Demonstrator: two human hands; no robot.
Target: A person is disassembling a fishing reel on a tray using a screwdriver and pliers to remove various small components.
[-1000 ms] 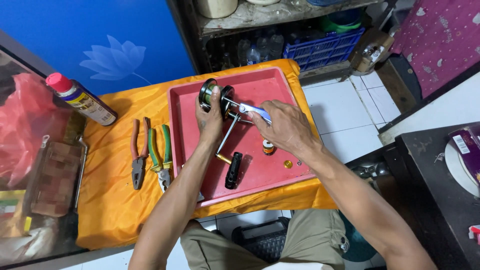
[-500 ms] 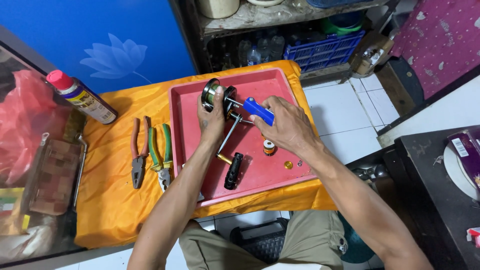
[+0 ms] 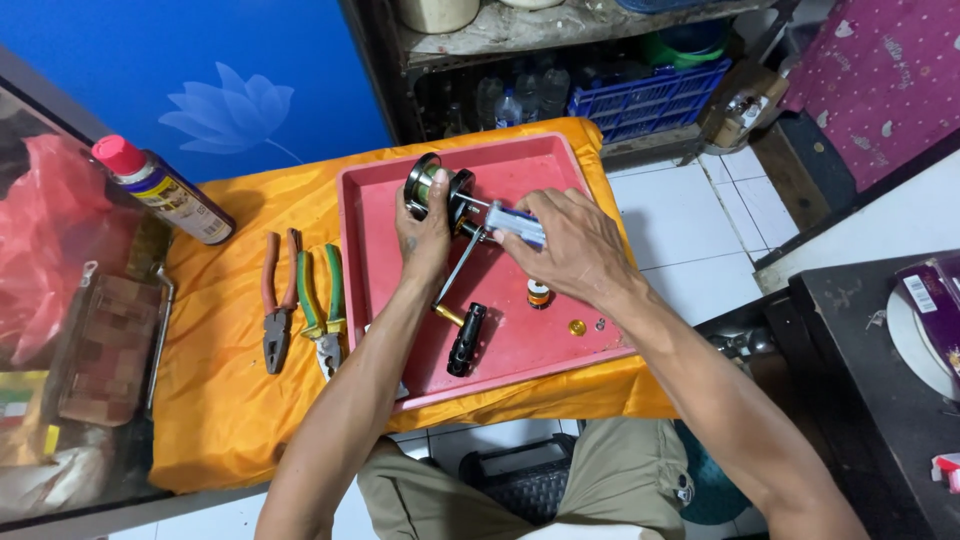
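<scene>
Plainly, with the left hand (image 3: 425, 232) clamped on the fishing reel (image 3: 437, 187) and the right hand (image 3: 572, 246) gripping a blue-handled tool (image 3: 515, 222), a slip could scatter the small brass nut (image 3: 577, 327) off the red tray (image 3: 520, 345).

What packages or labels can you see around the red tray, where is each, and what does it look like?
Spray can: left of the tray on the orange cloth, lying tilted; red cap, blue and yellow label.
Purple box: far right, on the dark table by a white plate; white barcode label.
Small carton: on the floor by the blue crate, brown, print too small to tell.
Small bottle: on the tray, near the right hand; orange band.
</scene>
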